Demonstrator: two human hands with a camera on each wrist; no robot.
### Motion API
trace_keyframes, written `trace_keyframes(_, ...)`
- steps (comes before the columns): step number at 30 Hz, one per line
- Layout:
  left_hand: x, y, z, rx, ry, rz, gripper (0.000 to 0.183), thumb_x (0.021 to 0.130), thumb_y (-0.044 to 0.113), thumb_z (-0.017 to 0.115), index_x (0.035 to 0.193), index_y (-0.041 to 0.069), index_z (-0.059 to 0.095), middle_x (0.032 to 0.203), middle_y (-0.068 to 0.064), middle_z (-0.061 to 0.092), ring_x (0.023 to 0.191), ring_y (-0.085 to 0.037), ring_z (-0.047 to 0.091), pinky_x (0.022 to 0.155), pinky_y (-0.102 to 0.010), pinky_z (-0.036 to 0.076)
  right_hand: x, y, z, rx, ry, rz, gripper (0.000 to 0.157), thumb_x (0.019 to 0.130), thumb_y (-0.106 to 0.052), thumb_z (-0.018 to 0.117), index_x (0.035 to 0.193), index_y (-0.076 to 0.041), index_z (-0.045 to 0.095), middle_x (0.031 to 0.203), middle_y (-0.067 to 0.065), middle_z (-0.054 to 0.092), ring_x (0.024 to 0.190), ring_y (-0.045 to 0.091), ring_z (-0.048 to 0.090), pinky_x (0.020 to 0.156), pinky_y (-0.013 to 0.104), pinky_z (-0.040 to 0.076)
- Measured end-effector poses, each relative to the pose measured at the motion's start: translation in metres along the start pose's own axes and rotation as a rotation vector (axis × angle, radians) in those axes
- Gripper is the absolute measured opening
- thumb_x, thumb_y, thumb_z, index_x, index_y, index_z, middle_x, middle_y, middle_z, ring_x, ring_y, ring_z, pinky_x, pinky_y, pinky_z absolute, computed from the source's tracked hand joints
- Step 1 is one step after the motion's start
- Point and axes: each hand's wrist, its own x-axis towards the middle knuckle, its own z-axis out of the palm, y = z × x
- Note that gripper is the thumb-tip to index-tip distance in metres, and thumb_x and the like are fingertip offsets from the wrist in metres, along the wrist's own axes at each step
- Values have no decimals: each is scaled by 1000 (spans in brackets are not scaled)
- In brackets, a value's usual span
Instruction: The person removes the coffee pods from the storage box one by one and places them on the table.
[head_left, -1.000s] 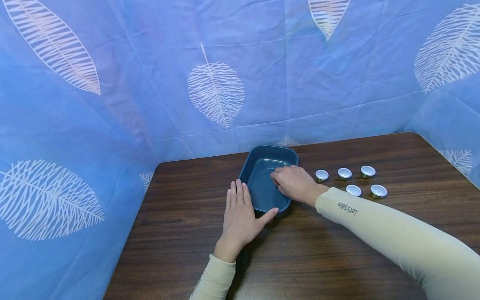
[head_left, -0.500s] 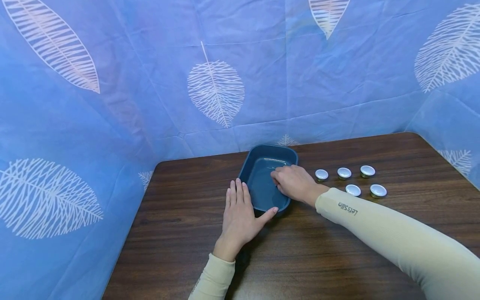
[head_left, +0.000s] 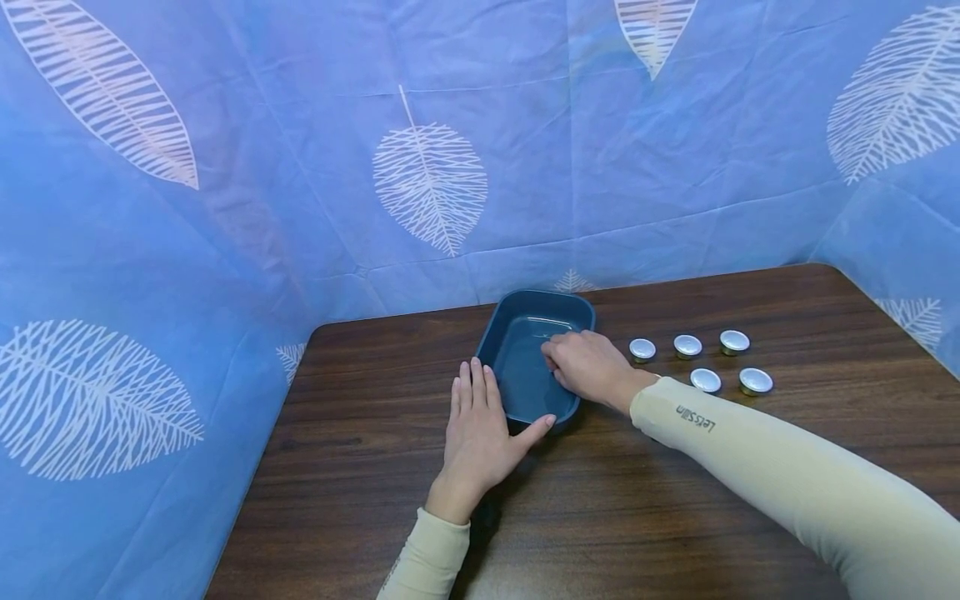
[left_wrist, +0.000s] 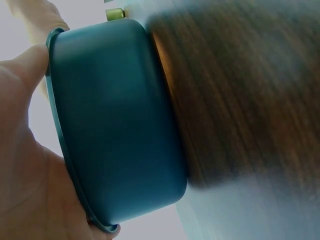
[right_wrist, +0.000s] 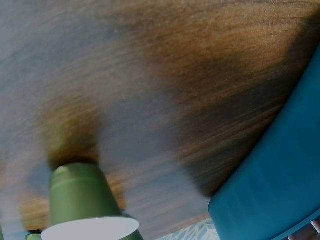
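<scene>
A dark teal rectangular tray stands on the table. My left hand lies at its near left corner, fingers straight at the left rim and thumb stretched along the front rim; in the left wrist view the thumb rests against the rim of the tray. Over the tray's right side reaches my right hand, its fingers bent down inside. The hand's back hides the fingertips, so I cannot tell whether they hold anything. Several green coffee capsules with pale lids, one the nearest capsule, stand right of the tray.
The capsules form two loose rows, with a front capsule just beyond the right sleeve. A green capsule also shows beside the tray in the right wrist view. A blue leaf-print cloth hangs behind the brown table.
</scene>
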Motion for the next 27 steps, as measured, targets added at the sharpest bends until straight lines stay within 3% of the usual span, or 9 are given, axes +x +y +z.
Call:
trace_keyframes(7, -1, 0, 0, 15, 19, 7, 118, 95, 84, 52, 170, -1, 22, 181, -22, 11, 170, -39, 7, 138, -53, 16, 0, 0, 2, 22, 15, -5, 16, 98, -12, 79, 86, -13, 68, 79, 0, 62, 68, 15, 55, 67, 34, 56)
trace_keyframes(13, -1, 0, 0, 12, 20, 6, 118, 94, 84, 53, 170, -1, 22, 181, -22, 12, 170, -39, 8, 137, -53, 16, -1, 0, 2, 37, 17, -1, 15, 98, -12, 79, 87, -13, 69, 79, 0, 62, 71, 14, 56, 67, 33, 58)
trace_keyframes(17, -1, 0, 0, 15, 17, 5, 118, 95, 84, 53, 170, -1, 22, 181, -22, 12, 170, -39, 8, 138, -53, 16, -1, -1, 0, 41, 8, 16, 7, 97, -13, 80, 101, -9, 76, 91, 3, 70, 82, 18, 67, 74, 36, 64)
trace_keyframes(21, -1, 0, 0, 18, 16, 7, 117, 95, 84, 52, 170, -1, 22, 181, -22, 12, 170, -39, 8, 137, -54, 16, -2, -2, -1, 33, -9, 27, 25, 96, -15, 82, 119, -6, 78, 106, 7, 76, 98, 22, 74, 87, 42, 67)
trace_keyframes(27, -1, 1, 0, 19, 15, 7, 117, 95, 84, 52, 170, -1, 23, 180, -22, 13, 170, -40, 9, 137, -54, 17, -2, -1, -2, 20, -28, 21, 22, 96, -16, 82, 116, -7, 80, 103, 7, 74, 95, 22, 72, 86, 41, 67)
